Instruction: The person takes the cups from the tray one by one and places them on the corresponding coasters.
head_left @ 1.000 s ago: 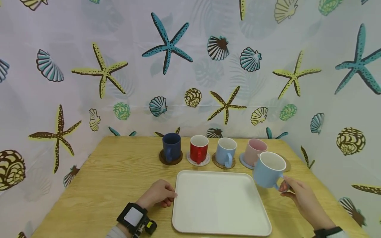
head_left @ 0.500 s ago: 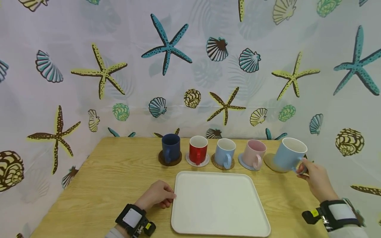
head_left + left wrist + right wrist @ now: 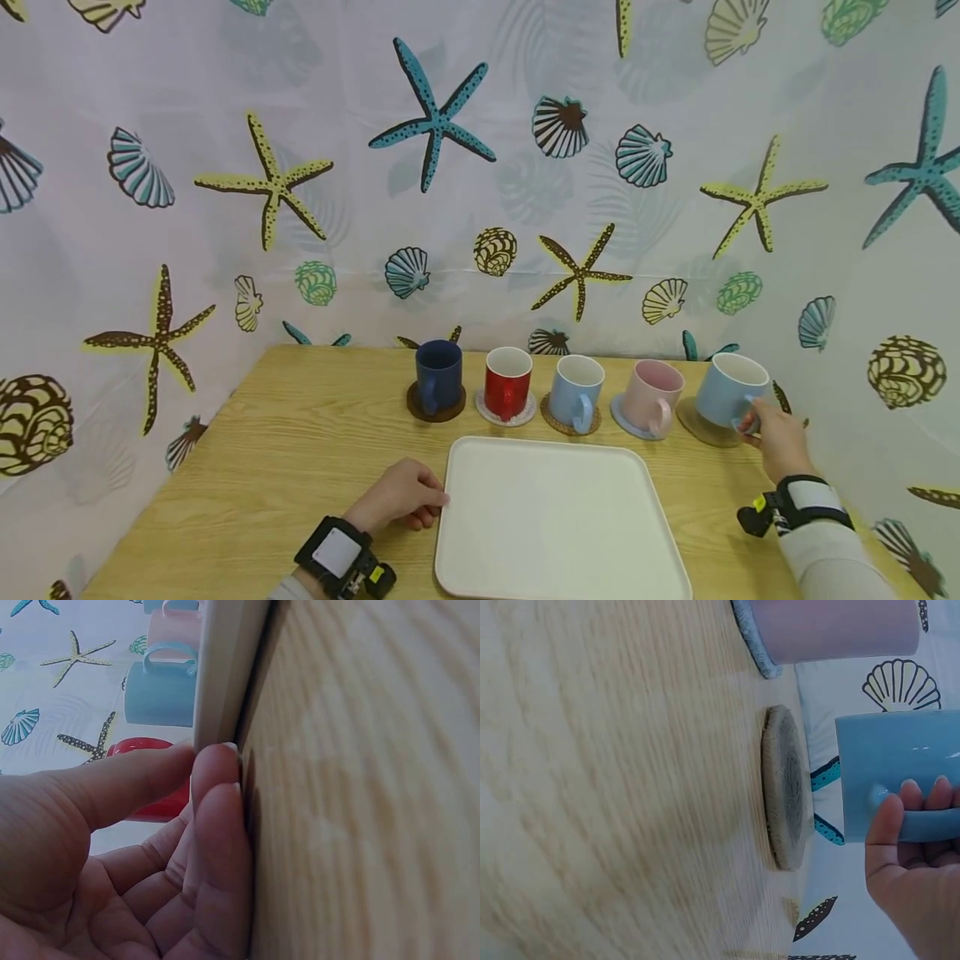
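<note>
My right hand (image 3: 780, 437) holds a light blue mug (image 3: 726, 390) by its handle, thumb and fingers round it. In the right wrist view that mug (image 3: 889, 761) hangs apart from a round tan coaster (image 3: 785, 787), with a gap between them. The head view has the mug over this coaster (image 3: 697, 431), the rightmost of the row. My left hand (image 3: 401, 496) pinches the left edge of a white rectangular tray (image 3: 562, 517). In the left wrist view the thumb and fingers meet at the tray rim (image 3: 225, 667); the fingers lie against the wooden table.
Left of the held mug stand a pink mug (image 3: 647, 393), another light blue mug (image 3: 572, 387), a red mug (image 3: 504, 389) and a dark blue mug (image 3: 437, 371), each on a coaster. A shell-patterned curtain (image 3: 450, 208) closes off the table's (image 3: 300, 433) back.
The light blue mug has travelled right and back from beside the tray to over the tan coaster, then lowered slightly. The left hand stays at the tray edge.
</note>
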{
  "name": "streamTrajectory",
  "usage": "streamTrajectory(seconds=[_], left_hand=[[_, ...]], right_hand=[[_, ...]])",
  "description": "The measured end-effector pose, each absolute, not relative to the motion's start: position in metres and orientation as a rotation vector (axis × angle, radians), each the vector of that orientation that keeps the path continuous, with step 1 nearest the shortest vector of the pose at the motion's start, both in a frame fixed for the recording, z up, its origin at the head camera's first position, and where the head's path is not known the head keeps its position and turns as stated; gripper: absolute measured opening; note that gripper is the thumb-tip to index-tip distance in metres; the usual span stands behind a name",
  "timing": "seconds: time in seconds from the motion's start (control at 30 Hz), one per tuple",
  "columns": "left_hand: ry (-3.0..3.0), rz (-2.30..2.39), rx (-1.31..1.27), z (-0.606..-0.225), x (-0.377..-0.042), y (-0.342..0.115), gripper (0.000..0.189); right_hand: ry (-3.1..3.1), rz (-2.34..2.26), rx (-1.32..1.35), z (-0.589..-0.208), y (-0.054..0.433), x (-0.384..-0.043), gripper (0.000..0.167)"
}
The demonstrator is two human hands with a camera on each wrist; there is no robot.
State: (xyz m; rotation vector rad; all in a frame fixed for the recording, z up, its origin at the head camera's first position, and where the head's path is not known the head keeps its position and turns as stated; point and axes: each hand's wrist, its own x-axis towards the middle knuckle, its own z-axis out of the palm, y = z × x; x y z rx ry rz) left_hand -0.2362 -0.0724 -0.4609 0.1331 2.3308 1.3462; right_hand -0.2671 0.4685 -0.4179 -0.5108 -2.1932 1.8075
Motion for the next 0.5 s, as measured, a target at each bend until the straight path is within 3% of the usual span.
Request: streamTrajectory(seconds=[0.5], left_hand=[[2.311, 1.381, 0.128, -0.462, -0.237, -0.074, 0.011]], right_hand=[[-2.261, 1.698, -0.663, -0.436, 0.465, -0.278, 0.050]])
